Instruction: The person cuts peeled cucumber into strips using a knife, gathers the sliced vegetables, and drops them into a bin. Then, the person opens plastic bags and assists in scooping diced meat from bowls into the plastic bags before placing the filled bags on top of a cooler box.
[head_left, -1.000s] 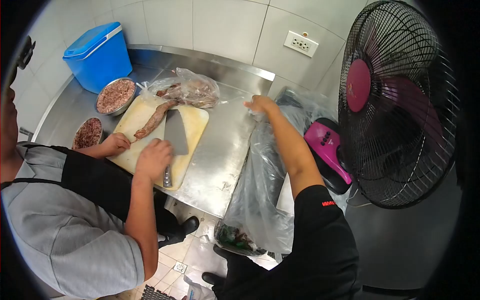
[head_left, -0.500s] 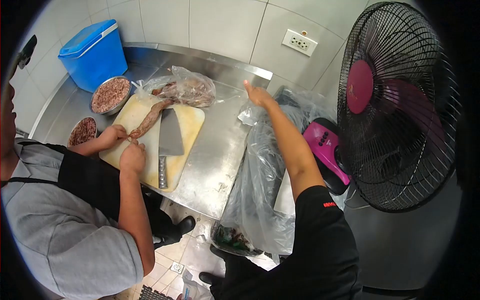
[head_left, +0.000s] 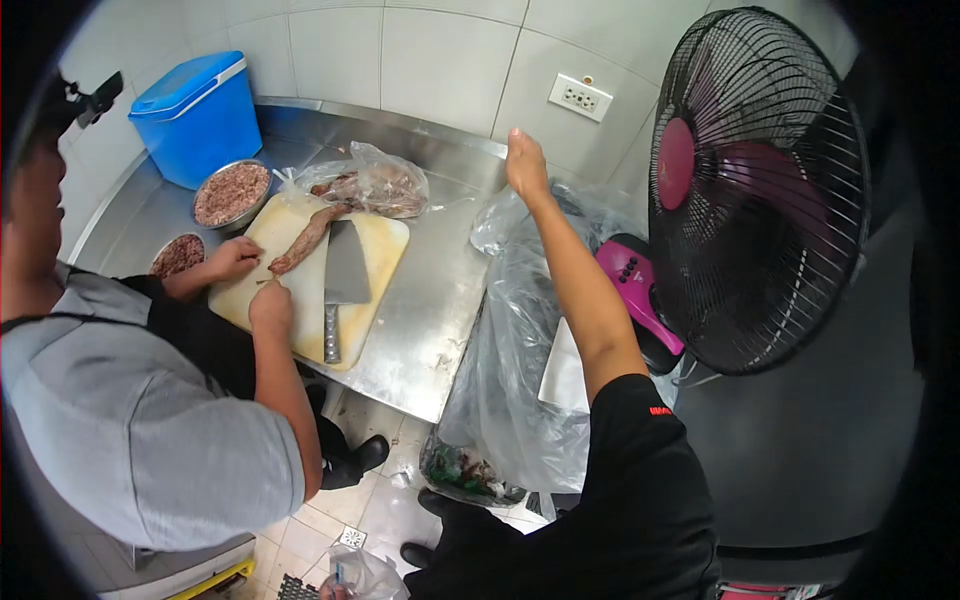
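My right hand [head_left: 526, 168] is stretched out at the back right corner of the steel table [head_left: 430, 330], thumb upward, its other fingers mostly hidden. Below it lies a large clear plastic sheet [head_left: 510, 340]. At the bottom edge my left hand [head_left: 333, 590], partly in view, is closed on a clear plastic bag [head_left: 368, 574]. A co-worker's left hand [head_left: 270, 305] and right hand [head_left: 236, 258], as far as I can tell, are at the end of a meat strip [head_left: 300, 245] on the cutting board [head_left: 385, 240], beside a cleaver [head_left: 347, 265].
Two bowls of ground meat [head_left: 232, 193] [head_left: 180, 256] and a blue cooler [head_left: 198, 120] stand at the left. Bagged meat [head_left: 385, 190] lies behind the board. A black and pink fan [head_left: 755, 190] rises at the right. Below the table is a bin [head_left: 468, 472].
My right hand has risen toward the wall, away from the plastic near the table corner. More of the bag at my left hand shows. The co-worker's one hand has moved from the cleaver to the meat's end.
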